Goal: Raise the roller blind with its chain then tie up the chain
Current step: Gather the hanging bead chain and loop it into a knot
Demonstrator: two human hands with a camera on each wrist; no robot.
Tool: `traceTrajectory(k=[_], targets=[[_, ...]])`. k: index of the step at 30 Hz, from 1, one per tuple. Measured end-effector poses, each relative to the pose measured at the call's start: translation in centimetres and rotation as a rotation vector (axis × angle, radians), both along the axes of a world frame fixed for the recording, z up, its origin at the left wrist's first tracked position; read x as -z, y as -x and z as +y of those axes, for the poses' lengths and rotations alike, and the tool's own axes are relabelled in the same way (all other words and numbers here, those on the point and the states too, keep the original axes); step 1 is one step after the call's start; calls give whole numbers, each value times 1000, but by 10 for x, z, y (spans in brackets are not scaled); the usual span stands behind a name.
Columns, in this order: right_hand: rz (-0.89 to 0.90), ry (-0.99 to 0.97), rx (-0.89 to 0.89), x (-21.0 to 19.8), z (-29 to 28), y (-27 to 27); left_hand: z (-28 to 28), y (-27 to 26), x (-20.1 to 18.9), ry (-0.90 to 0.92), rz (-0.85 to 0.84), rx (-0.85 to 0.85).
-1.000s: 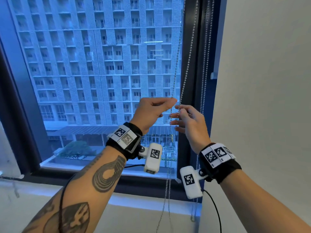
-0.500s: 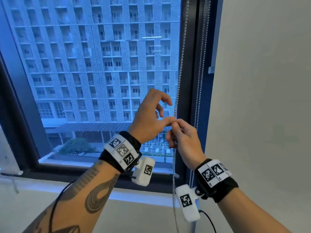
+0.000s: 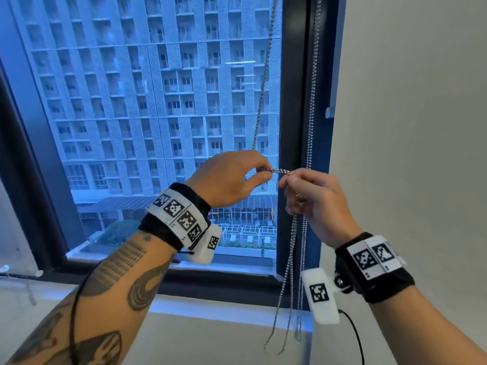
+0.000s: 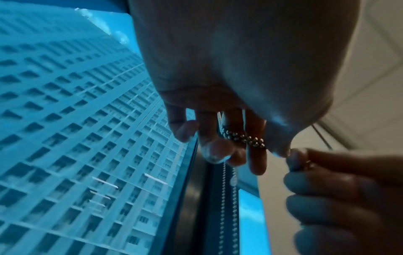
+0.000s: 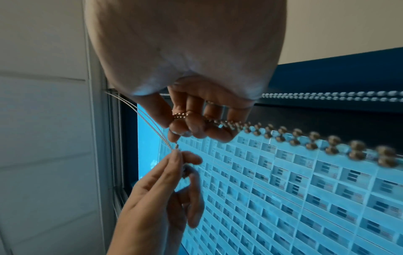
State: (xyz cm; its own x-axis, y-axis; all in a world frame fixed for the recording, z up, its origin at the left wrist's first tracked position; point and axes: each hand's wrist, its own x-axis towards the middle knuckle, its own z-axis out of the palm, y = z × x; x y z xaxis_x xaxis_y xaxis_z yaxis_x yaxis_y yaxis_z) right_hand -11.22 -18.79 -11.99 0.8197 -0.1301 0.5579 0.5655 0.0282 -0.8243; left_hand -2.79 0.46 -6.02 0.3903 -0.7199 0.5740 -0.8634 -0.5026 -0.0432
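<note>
We pinch the chain (image 3: 281,170) between left hand (image 3: 228,180) and right hand (image 3: 313,201), which now stand slightly apart, the chain stretched between them.

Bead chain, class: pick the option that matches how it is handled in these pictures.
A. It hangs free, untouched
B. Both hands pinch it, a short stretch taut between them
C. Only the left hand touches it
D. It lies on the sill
B: the left hand and right hand each pinch the bead chain, a short stretch running between their fingertips.
</note>
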Motion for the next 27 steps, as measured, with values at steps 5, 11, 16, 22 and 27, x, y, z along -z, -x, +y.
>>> traceTrajectory(k=[5,11,16,22,27], targets=[[-65,-45,66,-38,-7,-3,-8,23,-28,173,310,213],[-42,0,4,-26,8,-4,-29,44,-39,412,713,491],[1,143,5,-13,-2,11,-29,38,-37,254,477,312],[-112,129,118,-34,-19,22,-29,21,-42,40,67,47],[-204,208,163,-45,-25,25,-33,22,-53,-18,33,-78]])
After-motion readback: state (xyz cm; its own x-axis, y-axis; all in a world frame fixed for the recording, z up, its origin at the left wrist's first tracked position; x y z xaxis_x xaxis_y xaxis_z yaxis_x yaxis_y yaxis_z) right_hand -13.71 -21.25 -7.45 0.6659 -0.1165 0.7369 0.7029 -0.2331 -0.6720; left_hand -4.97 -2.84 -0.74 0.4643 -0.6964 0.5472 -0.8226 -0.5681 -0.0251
